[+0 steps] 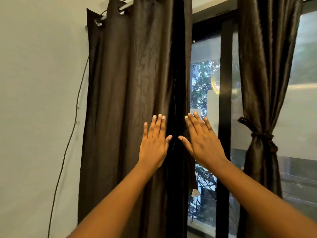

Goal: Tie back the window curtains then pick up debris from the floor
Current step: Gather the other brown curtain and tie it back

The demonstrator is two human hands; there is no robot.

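Note:
A dark brown left curtain (123, 100) hangs loose from a rod by metal eyelets. The right curtain (262, 83) is gathered and knotted with a tie (262, 136) at mid height. My left hand (154, 143) is raised flat, fingers spread, in front of the left curtain's inner folds. My right hand (200, 140) is held flat beside it, fingers apart, over the curtain's inner edge and the window glass. Neither hand holds anything. The floor and any debris are out of view.
A dark-framed window (224, 100) shows between the curtains, with trees outside. A thin cable (68, 143) runs down the pale wall at the left. The curtain rod (123, 6) sits at the top.

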